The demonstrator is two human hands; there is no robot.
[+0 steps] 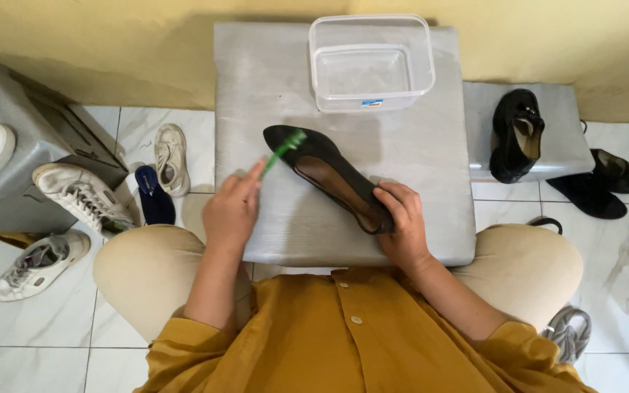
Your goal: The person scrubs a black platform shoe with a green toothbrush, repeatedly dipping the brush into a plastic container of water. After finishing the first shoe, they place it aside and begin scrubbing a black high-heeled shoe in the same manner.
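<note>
Black flat shoe (333,175) held by right hand (402,222); left hand (231,211) grips green brush (283,149).

My grey stool top (278,73) carries a black flat shoe (329,175) lying slantwise and a clear plastic tub (370,62) at its far edge
</note>
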